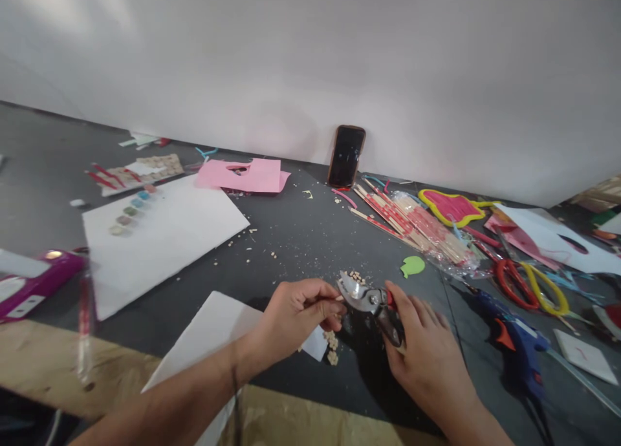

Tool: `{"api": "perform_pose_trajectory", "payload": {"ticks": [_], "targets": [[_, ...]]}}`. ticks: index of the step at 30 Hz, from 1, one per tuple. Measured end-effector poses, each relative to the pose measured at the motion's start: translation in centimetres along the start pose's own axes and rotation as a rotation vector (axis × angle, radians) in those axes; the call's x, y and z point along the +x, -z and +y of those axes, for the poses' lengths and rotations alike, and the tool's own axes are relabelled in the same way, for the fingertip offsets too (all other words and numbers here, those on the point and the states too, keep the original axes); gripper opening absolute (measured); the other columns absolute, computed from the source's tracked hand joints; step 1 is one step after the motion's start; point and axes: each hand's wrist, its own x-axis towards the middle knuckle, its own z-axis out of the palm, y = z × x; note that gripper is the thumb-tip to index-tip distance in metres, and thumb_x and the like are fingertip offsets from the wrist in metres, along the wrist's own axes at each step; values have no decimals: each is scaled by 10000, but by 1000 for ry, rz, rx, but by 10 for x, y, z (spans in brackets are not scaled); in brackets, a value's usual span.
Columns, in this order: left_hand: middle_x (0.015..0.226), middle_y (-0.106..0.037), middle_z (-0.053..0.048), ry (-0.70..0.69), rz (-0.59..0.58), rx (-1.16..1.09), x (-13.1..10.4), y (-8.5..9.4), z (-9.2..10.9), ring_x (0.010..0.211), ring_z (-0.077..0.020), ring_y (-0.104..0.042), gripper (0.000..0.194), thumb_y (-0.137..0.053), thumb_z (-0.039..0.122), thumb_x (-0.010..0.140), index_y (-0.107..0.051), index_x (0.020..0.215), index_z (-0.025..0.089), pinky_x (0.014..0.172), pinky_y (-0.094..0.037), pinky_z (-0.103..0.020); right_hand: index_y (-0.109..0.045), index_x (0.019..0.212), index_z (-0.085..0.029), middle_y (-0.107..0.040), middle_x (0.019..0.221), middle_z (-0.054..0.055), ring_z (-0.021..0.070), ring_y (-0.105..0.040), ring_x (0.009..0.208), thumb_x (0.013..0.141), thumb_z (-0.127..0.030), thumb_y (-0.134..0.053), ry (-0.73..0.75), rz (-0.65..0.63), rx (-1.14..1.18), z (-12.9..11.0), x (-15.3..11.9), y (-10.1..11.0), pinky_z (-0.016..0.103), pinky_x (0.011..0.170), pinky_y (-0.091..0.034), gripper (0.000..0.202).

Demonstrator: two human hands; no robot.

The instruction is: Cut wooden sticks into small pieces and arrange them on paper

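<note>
My left hand (303,313) pinches a thin wooden stick (338,298), most of it hidden by the fingers. The tip of the stick meets the jaws of metal pruning shears (363,295). Around the red and dark handles of the shears, my right hand (424,339) is wrapped. Small cut wood pieces (358,276) lie just behind the blades, and a cluster of small wooden bits (332,347) lies below my left fingers, beside a white sheet (213,323) that passes under my left forearm.
A phone (347,156) leans on the wall. Bagged sticks (427,229), scissors (517,284) and a blue glue gun (517,339) lie right. A white board (160,239), pink paper (252,176) and a purple tool (43,284) are left. A green cutout (413,265) lies behind my right hand.
</note>
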Motion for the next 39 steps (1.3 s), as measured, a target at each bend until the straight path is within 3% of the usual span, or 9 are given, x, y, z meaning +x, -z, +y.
{"api": "perform_pose_trajectory", "payload": {"ticks": [8,18,22,25,28,32,39], "targets": [[592,-646,-16,-51,-34,80,-2,2,-4,509,-110,-638,155,-529,234,763,-615,691,126,447,-472,-158,-189,1374,-213,-549,1039,96,244,-501,930,795,-251,-454,3,-29,13,-2,-1,0,413,798,-386,638],[651,-668,-52,-99,-72,154,-3,4,-1,527,-129,-654,214,-494,271,807,-614,729,112,503,-503,-200,-123,1401,-234,-510,1179,99,268,-459,1031,770,-212,-473,58,-13,68,0,0,-1,442,845,-389,722],[624,-654,-37,-115,-46,167,-4,4,1,504,-116,-642,210,-482,246,812,-593,687,118,486,-490,-187,-263,1321,-189,-523,1133,106,235,-489,1014,789,-266,-498,30,17,184,2,2,-3,396,844,-424,587],[576,-634,-15,-112,-29,144,-4,3,3,496,-107,-632,204,-483,235,813,-582,672,126,486,-486,-182,-435,1067,-182,-530,1077,110,212,-520,980,791,-331,-529,-16,88,275,3,2,-4,353,814,-458,327],[579,-637,-13,-102,-34,132,-5,2,2,498,-104,-628,179,-489,225,810,-586,694,128,493,-488,-185,-495,936,-206,-529,1093,101,206,-517,1014,807,-281,-512,49,59,276,4,1,-3,353,840,-456,149],[652,-663,-39,-85,-42,119,-5,2,-1,521,-115,-639,157,-508,240,799,-595,741,122,519,-504,-208,-541,990,-192,-505,1174,113,218,-504,1048,798,-183,-478,145,19,201,3,1,-2,377,888,-434,203],[635,-644,-17,-134,-38,177,-4,1,1,513,-102,-633,171,-500,208,793,-617,698,127,498,-493,-174,-516,1092,-172,-373,1322,133,260,-444,1108,745,-126,-469,155,-43,108,0,-1,-1,436,891,-405,353]]}}
